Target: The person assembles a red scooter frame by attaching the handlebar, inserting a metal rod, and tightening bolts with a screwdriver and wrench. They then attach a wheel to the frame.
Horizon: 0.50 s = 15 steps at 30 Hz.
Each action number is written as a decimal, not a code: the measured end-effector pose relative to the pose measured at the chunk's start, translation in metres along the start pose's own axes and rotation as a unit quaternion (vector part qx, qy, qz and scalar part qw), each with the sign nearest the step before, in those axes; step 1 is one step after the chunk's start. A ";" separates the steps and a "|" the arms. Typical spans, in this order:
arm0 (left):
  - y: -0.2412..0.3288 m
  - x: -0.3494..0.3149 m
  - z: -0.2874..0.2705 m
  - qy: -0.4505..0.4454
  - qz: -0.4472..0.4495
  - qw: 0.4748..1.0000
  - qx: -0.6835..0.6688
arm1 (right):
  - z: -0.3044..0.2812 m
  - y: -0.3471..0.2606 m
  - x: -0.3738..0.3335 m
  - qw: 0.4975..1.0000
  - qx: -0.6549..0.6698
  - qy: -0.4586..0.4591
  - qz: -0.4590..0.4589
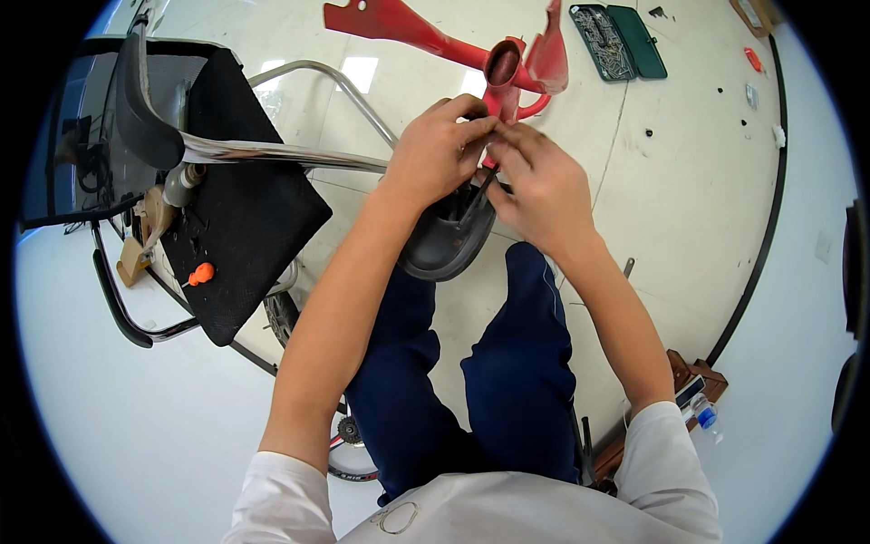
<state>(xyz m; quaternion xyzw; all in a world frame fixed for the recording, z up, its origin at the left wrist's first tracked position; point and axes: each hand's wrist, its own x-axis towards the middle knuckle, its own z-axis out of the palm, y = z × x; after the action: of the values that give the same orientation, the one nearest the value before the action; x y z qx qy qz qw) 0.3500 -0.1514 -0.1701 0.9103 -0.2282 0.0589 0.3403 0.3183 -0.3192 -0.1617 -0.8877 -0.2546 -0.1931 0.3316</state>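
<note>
A red metal bike frame (412,32) with an open round tube end lies at the top middle, its tube pointing down toward me. Below it, a black saddle (444,247) hangs just above my knees. My left hand (442,150) is closed at the lower part of the red tube, thumb and fingers pinched together. From the other side my right hand (541,177) meets it, fingertips pinched at the same spot just above the saddle. The hands touch each other and hide whatever lies between their fingers.
At left stands a chair with a black seat (263,208), bearing an orange-handled screwdriver (201,273) and a bottle (184,181). An open green case (645,41) of small metal parts lies far right on the floor. A water bottle (705,415) is near the lower right.
</note>
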 end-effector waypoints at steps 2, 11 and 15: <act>-0.001 -0.001 -0.002 -0.003 -0.002 1.000 0.004 | -0.007 -0.010 0.000 0.995 0.042 -0.054 -0.078; -0.001 -0.002 -0.003 -0.009 -0.021 1.000 -0.008 | 0.013 0.002 0.016 0.932 0.157 -0.268 -0.186; -0.006 -0.003 -0.003 -0.021 -0.024 0.999 -0.021 | 0.006 -0.002 0.028 0.924 0.233 -0.285 -0.103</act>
<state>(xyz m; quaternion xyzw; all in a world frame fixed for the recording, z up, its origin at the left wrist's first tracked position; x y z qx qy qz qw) 0.3502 -0.1444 -0.1717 0.9095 -0.2141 0.0266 0.3554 0.3407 -0.3050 -0.1508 -0.7720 -0.4663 0.0990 0.4205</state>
